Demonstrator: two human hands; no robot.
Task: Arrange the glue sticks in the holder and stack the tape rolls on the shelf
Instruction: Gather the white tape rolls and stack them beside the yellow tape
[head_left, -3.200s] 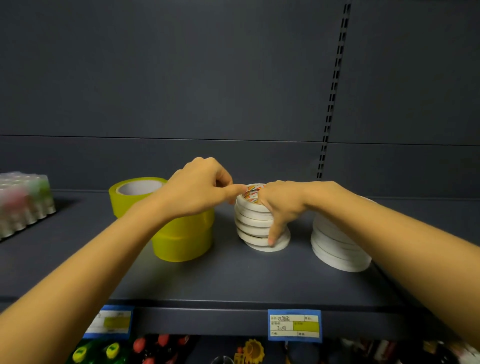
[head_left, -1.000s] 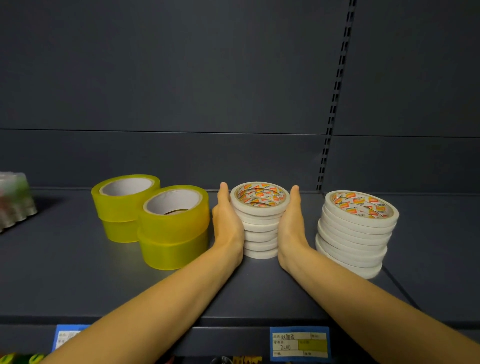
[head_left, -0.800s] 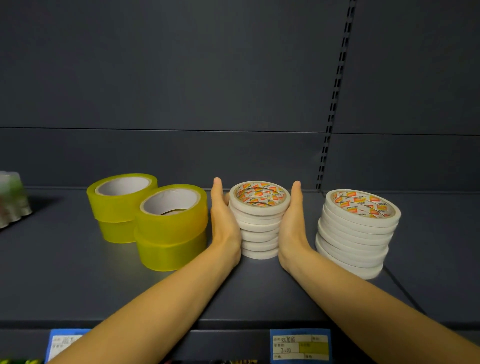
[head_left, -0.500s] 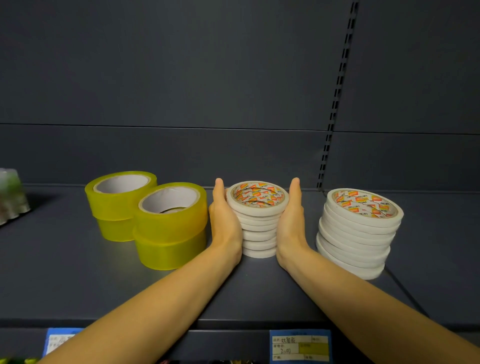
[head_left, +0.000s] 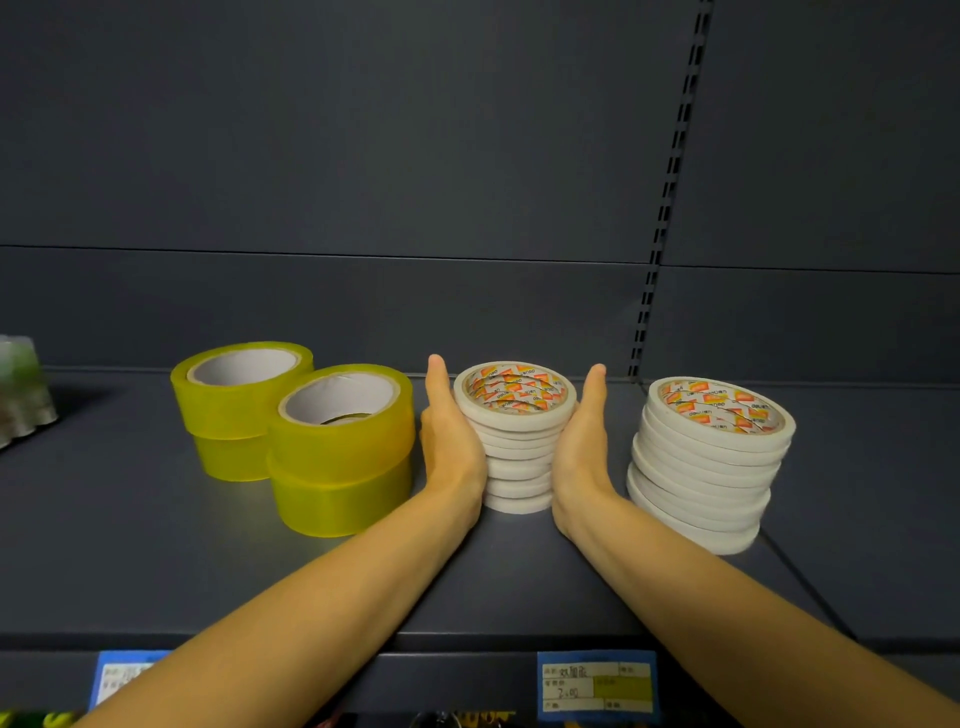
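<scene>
White tape stack (head_left: 517, 457) pressed between flat left hand (head_left: 449, 441), right hand (head_left: 582, 447); yellow rolls (head_left: 340, 447), second stack (head_left: 706, 467) alongside.

Blurred wrapped pack (head_left: 21, 395) is cut by left edge.

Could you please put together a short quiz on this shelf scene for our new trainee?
1. True or false: the left hand and right hand press flat against the middle white tape stack.
2. How many yellow tape rolls stand on the shelf?
3. What stands right of the right hand? A. yellow rolls B. another white tape stack C. a box
Key: 1 true; 2 four; 3 B
</scene>
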